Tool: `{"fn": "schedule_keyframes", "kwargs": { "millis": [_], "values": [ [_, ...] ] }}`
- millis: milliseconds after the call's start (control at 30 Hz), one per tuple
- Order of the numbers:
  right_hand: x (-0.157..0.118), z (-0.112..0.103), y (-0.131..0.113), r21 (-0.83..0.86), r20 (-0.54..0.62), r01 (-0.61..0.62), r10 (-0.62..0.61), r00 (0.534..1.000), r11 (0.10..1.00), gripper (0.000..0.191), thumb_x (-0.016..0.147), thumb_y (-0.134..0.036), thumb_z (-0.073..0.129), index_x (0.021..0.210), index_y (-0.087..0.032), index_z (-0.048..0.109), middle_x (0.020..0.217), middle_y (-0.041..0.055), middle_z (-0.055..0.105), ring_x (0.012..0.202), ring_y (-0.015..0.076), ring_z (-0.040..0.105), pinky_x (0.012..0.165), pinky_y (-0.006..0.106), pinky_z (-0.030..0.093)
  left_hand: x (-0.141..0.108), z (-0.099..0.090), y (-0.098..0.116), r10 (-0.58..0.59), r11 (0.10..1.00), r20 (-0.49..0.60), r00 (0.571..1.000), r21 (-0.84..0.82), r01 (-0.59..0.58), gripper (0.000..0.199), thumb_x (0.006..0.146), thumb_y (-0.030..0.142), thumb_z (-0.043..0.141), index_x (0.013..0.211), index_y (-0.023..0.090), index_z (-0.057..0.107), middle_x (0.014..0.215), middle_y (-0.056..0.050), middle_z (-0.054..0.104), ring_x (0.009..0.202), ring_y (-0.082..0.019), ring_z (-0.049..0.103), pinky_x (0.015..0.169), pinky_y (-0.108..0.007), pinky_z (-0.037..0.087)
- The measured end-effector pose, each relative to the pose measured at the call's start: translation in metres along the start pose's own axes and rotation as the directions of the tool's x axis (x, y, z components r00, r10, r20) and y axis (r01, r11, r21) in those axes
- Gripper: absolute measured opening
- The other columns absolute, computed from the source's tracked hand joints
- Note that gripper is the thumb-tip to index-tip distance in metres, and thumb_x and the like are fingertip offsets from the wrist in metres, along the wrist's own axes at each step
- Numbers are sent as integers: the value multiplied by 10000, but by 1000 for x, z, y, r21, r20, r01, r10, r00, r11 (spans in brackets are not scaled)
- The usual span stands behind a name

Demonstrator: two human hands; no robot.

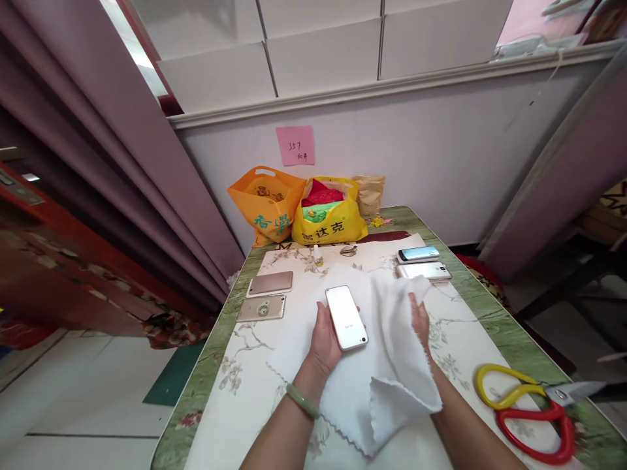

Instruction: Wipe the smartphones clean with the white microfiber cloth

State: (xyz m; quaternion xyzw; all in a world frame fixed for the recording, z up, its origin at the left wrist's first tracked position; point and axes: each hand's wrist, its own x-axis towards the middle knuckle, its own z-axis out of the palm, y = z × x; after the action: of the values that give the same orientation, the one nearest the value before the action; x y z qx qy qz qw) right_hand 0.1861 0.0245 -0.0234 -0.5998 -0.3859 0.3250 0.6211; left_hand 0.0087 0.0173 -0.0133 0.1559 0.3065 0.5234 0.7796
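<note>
My left hand (325, 338) is closed around a white smartphone (345, 316), its plain side with a small logo facing up. A white cloth (392, 333) with a scalloped edge hangs from my right hand (419, 321), whose fingers grip its upper right part. The cloth spreads beneath the phone and over the table, with folds on the right and near me. Two phones lie to the left: a pinkish one (271, 282) and a gold one (262, 307) with a round ring. On the far right rest a blue-faced phone (418, 254) and a white phone (425, 271).
Large scissors (531, 405) with yellow and red handles lie at the right edge. At the back stand an orange bag (269, 202), a yellow bag (330, 225) holding red and green items, and a brown pouch (369, 194). A small bottle (318, 255) stands before them.
</note>
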Motion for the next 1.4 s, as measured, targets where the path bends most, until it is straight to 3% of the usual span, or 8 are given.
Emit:
{"fn": "schedule_keyframes", "kwargs": {
  "millis": [67, 233, 400, 467, 733, 1000, 1200, 1400],
  "values": [
    [-9, 8, -8, -116, 214, 140, -113, 970, 983, 538, 856, -571, 505, 1168, -148, 620, 1080, 119, 697, 1023, 283, 639, 868, 409, 514, 1, -2, 1, 22, 999, 9, 1000, -43, -21, 691, 846, 653, 437, 1338, 172, 490, 1152, -163, 674, 1026, -322, 644, 923, -502, 459],
    [-31, 14, -28, -340, 616, 703, -416, 668, 625, 502, 986, -388, 343, 1453, -205, 353, 1473, 80, 417, 1385, 232, 326, 1153, 494, 226, 1, -16, 0, -64, 975, 108, 992, -205, 86, 671, 850, 647, 435, 1296, 158, 544, 1184, -134, 671, 1179, -297, 567, 1063, -427, 352],
    [-44, 14, -24, -119, 919, 926, -315, 239, 357, 618, 982, -437, 371, 1520, -234, 146, 1560, 39, 236, 1440, 217, 182, 1178, 474, 151, 1, -23, 1, -121, 967, 87, 989, -213, 137, 680, 838, 649, 457, 1246, 120, 584, 1082, -138, 710, 1144, -301, 596, 1073, -427, 353],
    [-43, 23, -16, -69, 948, 944, -274, 163, 322, 701, 960, -528, 376, 1524, -218, 96, 1566, 55, 204, 1444, 231, 164, 1177, 481, 137, 2, -20, 3, -133, 976, 15, 991, -169, 134, 711, 818, 675, 466, 1237, 114, 591, 1084, -148, 706, 1140, -308, 599, 1069, -438, 366],
    [-38, 29, 4, -467, 825, 844, -212, 523, 264, 722, 969, -559, 290, 1521, -210, -18, 1567, 97, 171, 1440, 249, 179, 1152, 532, 138, 3, -10, 8, -88, 988, 87, 992, -122, 98, 724, 821, 716, 393, 1309, 203, 543, 1332, -135, 574, 1272, -308, 492, 1105, -474, 325],
    [-65, 16, -11, -283, 909, 926, -239, 342, 250, 683, 970, -542, 331, 1522, -245, 60, 1546, 70, 261, 1425, 227, 231, 1165, 540, 68, 2, -9, 8, -135, 985, 7, 991, -111, 134, 744, 805, 709, 440, 1233, 121, 595, 1201, -177, 649, 1190, -324, 557, 1030, -453, 422],
    [-31, 32, 3, -597, 720, 713, -148, 678, 366, 565, 999, -487, 250, 1502, -231, 222, 1514, 87, 336, 1403, 241, 292, 1133, 589, 106, 1, -12, 7, -84, 989, 100, 991, -111, 95, 658, 842, 673, 417, 1278, 201, 559, 1252, -124, 631, 1202, -295, 552, 1016, -449, 431],
    [-36, -3, 8, -580, 525, 545, -234, 818, 606, 448, 989, -444, 310, 1218, -208, 615, 1259, 81, 632, 1216, 238, 540, 1123, 538, 227, 0, -17, 14, -201, 968, 153, 968, -120, 220, 471, 900, 457, 480, 1184, 102, 603, 1055, -157, 709, 1028, -303, 650, 913, -480, 492]
  ]
}}
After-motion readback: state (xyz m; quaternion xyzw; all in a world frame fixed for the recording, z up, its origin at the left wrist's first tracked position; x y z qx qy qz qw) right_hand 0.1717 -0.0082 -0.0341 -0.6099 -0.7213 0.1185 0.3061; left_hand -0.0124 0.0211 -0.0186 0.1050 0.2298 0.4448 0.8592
